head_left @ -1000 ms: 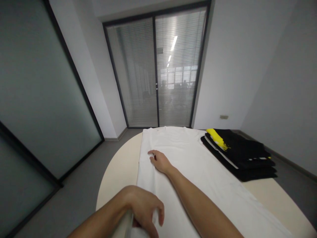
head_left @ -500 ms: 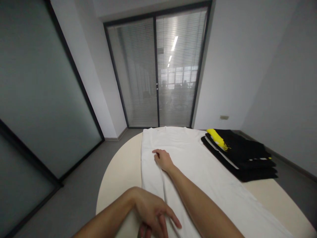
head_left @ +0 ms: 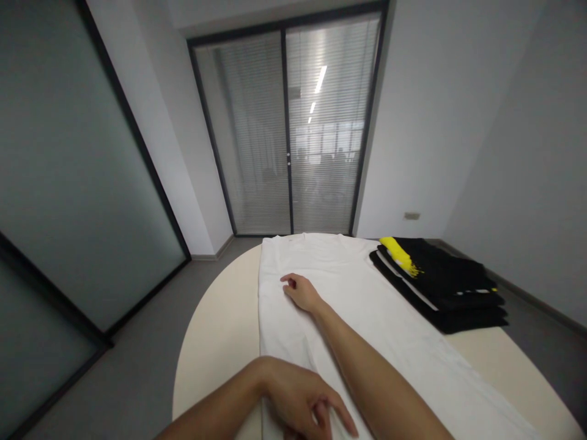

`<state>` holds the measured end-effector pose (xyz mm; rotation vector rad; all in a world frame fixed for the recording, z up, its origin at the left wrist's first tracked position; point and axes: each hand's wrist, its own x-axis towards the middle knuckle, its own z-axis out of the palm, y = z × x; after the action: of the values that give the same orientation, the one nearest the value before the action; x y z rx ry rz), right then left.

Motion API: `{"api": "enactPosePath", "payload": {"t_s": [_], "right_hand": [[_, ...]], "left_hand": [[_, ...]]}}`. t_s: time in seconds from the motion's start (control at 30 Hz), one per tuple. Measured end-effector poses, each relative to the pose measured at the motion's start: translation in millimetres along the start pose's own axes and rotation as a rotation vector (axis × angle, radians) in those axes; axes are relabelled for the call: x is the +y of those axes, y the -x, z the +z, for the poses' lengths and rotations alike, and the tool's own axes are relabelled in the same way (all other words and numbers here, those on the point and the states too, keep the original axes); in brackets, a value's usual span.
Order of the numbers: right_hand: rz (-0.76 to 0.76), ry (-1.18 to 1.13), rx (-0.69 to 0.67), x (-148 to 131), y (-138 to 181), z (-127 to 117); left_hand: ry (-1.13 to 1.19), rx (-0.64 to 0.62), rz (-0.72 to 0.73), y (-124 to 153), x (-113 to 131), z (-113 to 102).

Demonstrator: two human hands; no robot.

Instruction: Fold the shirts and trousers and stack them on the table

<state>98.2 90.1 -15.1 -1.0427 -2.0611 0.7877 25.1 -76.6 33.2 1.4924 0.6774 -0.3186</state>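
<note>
A white T-shirt (head_left: pixel 367 324) lies spread flat over the round table, its far edge near the table's back rim. My right hand (head_left: pixel 300 291) is over the far left part of the cloth, thumb and index finger apart, with nothing visible between them. Close to me, my left hand (head_left: pixel 305 397) hangs palm down above the shirt's near left part, index finger stretched out and the others bent. The lower fingers of that hand are partly cut off by the frame edge. A soft crease runs through the cloth between my hands.
A stack of folded black clothes (head_left: pixel 440 281) with a yellow print on top sits at the table's right side. The pale tabletop (head_left: pixel 220 318) shows on the left. Beyond stand a glass door with blinds (head_left: pixel 288 134) and a frosted glass panel (head_left: pixel 59 153).
My left hand has moved right across the shirt's near part. My right hand has stayed nearly in place, its fingers slightly more curled. The view has shifted a little.
</note>
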Motion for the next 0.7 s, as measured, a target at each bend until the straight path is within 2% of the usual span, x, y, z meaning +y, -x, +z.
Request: {"api": "enactPosePath", "payload": {"t_s": [0.1, 0.2, 0.3, 0.4, 0.57, 0.63, 0.7], "right_hand": [[-0.041, -0.030, -0.045, 4, 1, -6], [-0.065, -0.064, -0.066, 5, 1, -9], [-0.047, -0.121, -0.071, 8, -1, -7], [-0.017, -0.171, -0.075, 13, -4, -5], [-0.064, -0.169, -0.120, 15, -2, -10], [-0.067, -0.157, -0.142, 14, -1, -14], [-0.050, -0.167, -0.150, 13, -1, -16]], "left_hand": [[-0.047, 0.107, 0.059, -2, 2, 4], [-0.285, 0.212, 0.140, -1, 6, 8], [-0.483, 0.215, 0.204, -3, 10, 13], [-0.585, 0.212, 0.205, -4, 15, 18], [-0.747, 0.341, 0.235, -1, 17, 23], [-0.756, 0.305, 0.266, -1, 18, 23], [-0.728, 0.199, 0.297, -3, 18, 22]]}}
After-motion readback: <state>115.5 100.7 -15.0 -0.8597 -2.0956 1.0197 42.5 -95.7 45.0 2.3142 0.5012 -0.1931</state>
